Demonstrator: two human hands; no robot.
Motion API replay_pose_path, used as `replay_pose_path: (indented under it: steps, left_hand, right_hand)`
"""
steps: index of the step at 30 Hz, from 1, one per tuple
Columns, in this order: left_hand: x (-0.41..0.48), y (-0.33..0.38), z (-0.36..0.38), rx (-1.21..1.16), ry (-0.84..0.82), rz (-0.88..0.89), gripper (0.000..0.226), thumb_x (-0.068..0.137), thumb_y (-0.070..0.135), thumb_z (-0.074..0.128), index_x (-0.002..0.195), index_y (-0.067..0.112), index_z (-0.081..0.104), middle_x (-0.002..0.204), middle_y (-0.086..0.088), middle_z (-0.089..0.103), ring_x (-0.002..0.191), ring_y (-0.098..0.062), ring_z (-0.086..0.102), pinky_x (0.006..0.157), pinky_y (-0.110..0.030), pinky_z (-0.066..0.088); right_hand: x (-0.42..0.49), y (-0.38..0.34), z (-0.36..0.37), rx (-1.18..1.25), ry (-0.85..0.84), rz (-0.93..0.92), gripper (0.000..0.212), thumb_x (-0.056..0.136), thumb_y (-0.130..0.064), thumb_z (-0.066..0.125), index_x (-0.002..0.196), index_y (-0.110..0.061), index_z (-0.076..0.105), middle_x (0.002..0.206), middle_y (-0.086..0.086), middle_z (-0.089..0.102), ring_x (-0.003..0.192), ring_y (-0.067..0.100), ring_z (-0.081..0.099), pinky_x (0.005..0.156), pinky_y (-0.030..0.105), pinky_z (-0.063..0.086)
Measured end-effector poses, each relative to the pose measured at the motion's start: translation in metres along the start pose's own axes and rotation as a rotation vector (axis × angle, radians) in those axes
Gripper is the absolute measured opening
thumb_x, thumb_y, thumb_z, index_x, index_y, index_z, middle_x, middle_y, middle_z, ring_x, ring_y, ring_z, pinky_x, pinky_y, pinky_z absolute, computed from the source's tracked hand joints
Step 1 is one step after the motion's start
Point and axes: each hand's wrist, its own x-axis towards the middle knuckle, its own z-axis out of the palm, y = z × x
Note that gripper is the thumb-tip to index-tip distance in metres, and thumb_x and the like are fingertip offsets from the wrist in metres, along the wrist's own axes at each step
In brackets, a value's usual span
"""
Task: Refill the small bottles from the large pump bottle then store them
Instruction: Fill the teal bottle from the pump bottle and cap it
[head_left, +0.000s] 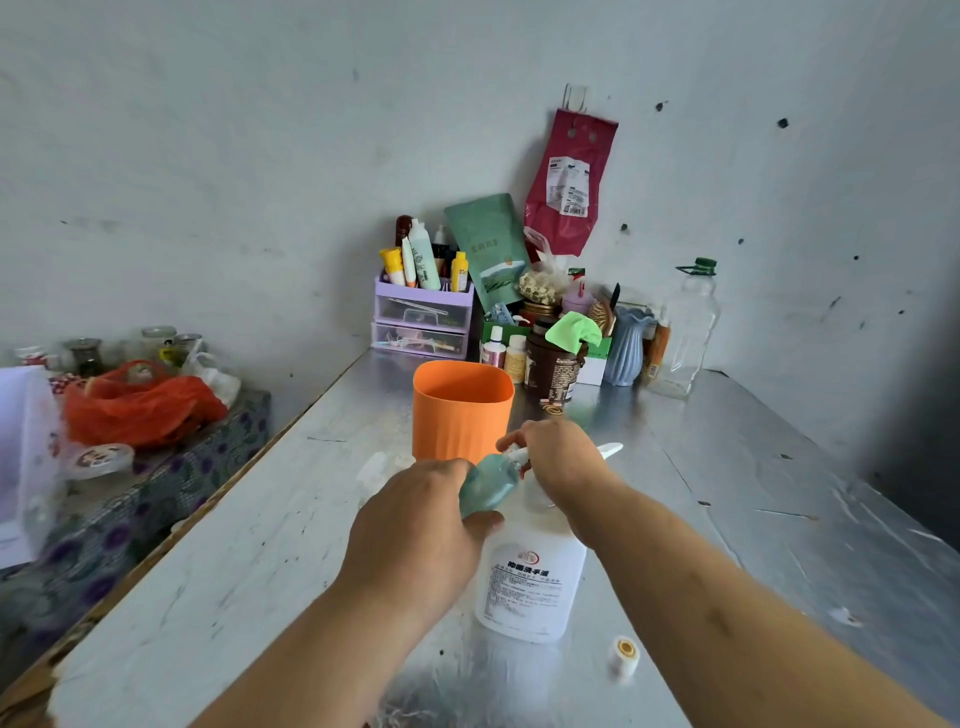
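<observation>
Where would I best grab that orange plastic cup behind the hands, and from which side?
Probably round its upper wall, coming from the left. The orange plastic cup stands upright, open-topped, with straight sides; a brown jar stands close on its right, and the left hand and right hand work in front.

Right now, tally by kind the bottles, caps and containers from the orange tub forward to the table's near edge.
Large pump bottle: 1
Small teal bottle: 1, held in the left hand
Orange tub: 1
Loose white cap: 1
Total: 4. The clear items beside the left hand are too blurred to count.
</observation>
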Motion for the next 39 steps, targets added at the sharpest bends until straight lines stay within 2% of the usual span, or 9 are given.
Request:
replay_pose_path:
  steps: [3,7,9,13,24,28,30,37,39]
  left_hand:
    - [-0.002,0.000,0.000,-0.002,-0.010,-0.010,0.031,0.087,0.052,0.063,0.110,0.031,0.058,0.106,0.010,0.062,0.094,-0.014,0.060,0.080,-0.034,0.053]
    - [-0.005,0.005,-0.003,-0.019,-0.022,-0.012,0.032,0.088,0.052,0.061,0.111,0.030,0.057,0.109,0.009,0.062,0.096,-0.015,0.060,0.082,-0.035,0.052]
    - [-0.005,0.008,-0.006,-0.018,-0.018,-0.009,0.030,0.089,0.051,0.060,0.109,0.030,0.056,0.109,0.009,0.061,0.095,-0.015,0.060,0.081,-0.034,0.052]
    - [-0.003,0.009,-0.008,-0.017,-0.008,-0.011,0.030,0.089,0.050,0.061,0.111,0.030,0.056,0.111,0.010,0.061,0.095,-0.013,0.059,0.079,-0.030,0.051]
    - [0.001,0.001,0.000,-0.036,0.028,-0.011,0.028,0.087,0.049,0.065,0.106,0.030,0.058,0.102,0.011,0.060,0.086,-0.012,0.056,0.071,-0.026,0.047]
    - [0.000,-0.001,0.004,-0.040,0.011,-0.017,0.030,0.087,0.048,0.065,0.109,0.030,0.059,0.102,0.011,0.062,0.089,-0.013,0.058,0.076,-0.031,0.052]
    - [-0.002,0.000,0.002,-0.035,0.002,-0.018,0.032,0.087,0.049,0.064,0.113,0.031,0.059,0.104,0.011,0.062,0.090,-0.012,0.058,0.076,-0.029,0.051]
    - [-0.001,0.008,-0.008,-0.012,-0.009,-0.017,0.035,0.089,0.049,0.061,0.118,0.030,0.056,0.114,0.008,0.062,0.098,-0.015,0.059,0.075,-0.027,0.046]
    - [0.001,0.009,-0.010,-0.003,-0.013,-0.019,0.037,0.089,0.048,0.062,0.121,0.030,0.056,0.117,0.006,0.061,0.100,-0.016,0.059,0.073,-0.027,0.041]
  right_hand:
    - [-0.007,-0.001,0.000,0.218,0.008,0.038,0.042,0.096,0.002,0.039,0.135,-0.009,0.051,0.130,0.010,0.060,0.105,0.020,0.059,0.079,0.018,0.041]
    - [-0.018,0.008,0.004,0.700,0.120,0.104,0.032,0.093,-0.013,0.047,0.114,0.000,0.066,0.076,-0.002,0.061,0.061,0.007,0.051,0.048,0.014,0.042]
    - [-0.020,0.009,0.006,0.808,0.148,0.139,0.032,0.092,-0.018,0.048,0.108,0.001,0.067,0.071,-0.003,0.057,0.058,0.006,0.050,0.049,0.016,0.040]
    - [-0.022,0.003,0.004,0.748,0.153,0.142,0.037,0.093,-0.019,0.044,0.113,0.005,0.064,0.084,0.005,0.058,0.059,0.008,0.049,0.053,0.020,0.040]
    - [-0.011,0.008,0.005,0.568,0.148,0.113,0.035,0.098,-0.011,0.037,0.114,0.008,0.061,0.067,-0.003,0.045,0.057,0.006,0.041,0.054,0.019,0.035]
    - [-0.011,0.010,0.009,0.500,0.132,0.109,0.034,0.098,-0.012,0.036,0.068,-0.013,0.052,0.065,-0.004,0.042,0.055,0.005,0.037,0.052,0.017,0.033]
    - [-0.014,0.010,0.008,0.558,0.135,0.125,0.035,0.097,-0.013,0.039,0.063,-0.015,0.047,0.064,-0.004,0.044,0.055,0.005,0.039,0.051,0.017,0.033]
    - [-0.026,-0.002,-0.004,0.701,0.155,0.181,0.017,0.095,-0.007,0.038,0.093,-0.009,0.055,0.075,0.004,0.047,0.065,0.014,0.043,0.055,0.025,0.035]
    - [-0.025,-0.002,-0.003,0.690,0.140,0.203,0.020,0.095,-0.008,0.034,0.085,-0.009,0.051,0.071,0.005,0.040,0.062,0.016,0.036,0.054,0.027,0.028]
